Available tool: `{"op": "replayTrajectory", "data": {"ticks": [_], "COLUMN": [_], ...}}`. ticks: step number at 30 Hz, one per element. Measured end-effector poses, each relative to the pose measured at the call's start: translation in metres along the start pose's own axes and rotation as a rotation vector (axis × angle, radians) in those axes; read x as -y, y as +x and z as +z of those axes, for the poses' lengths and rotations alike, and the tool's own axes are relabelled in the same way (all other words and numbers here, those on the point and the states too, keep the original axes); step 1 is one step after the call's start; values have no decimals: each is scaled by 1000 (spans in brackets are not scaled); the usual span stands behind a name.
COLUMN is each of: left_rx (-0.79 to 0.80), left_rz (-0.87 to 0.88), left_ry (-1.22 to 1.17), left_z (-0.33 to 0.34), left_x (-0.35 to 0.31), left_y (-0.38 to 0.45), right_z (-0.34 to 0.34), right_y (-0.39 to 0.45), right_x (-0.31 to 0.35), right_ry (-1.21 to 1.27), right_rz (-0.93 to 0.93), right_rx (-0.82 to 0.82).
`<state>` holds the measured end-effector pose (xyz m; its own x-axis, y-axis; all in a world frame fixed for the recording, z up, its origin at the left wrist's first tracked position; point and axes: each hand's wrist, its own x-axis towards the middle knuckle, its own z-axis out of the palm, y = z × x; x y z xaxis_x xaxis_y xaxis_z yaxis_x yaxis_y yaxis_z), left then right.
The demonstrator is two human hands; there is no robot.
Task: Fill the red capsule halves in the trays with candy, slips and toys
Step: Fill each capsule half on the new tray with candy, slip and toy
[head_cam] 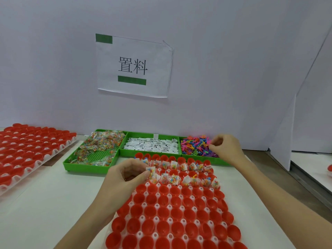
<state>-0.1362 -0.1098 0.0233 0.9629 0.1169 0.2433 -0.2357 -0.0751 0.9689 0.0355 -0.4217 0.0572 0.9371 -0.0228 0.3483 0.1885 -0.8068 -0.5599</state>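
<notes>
Right hand is over the toy bin, fingers curled and pinching into the bright pile (whether a toy is actually caught, I cannot tell). Left hand pinches a candy packet with a white slip at the tray's left edge, level with the filled cups. Only the far rows of red cups hold anything; the near ones sit bare. Best play: lift one toy only, shake off tangled neighbours, then seat the packet fully down in its cup.
</notes>
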Motion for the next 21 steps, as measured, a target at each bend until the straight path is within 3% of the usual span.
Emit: {"op": "replayTrajectory", "data": {"ticks": [4,9,21], "left_rx": [47,101,112], "left_rz": [-27,-26,38], "left_ry": [-39,-34,20], "left_z": [3,9,3], "left_x": [-6,-11,-14], "left_y": [-3,-8,-6], "right_z": [-3,2,23], "right_y": [-50,-126,-164], "right_x": [37,79,104], "right_ry": [459,722,751], "right_rz": [59,-20,-123], "right_rx": [103,342,347]}}
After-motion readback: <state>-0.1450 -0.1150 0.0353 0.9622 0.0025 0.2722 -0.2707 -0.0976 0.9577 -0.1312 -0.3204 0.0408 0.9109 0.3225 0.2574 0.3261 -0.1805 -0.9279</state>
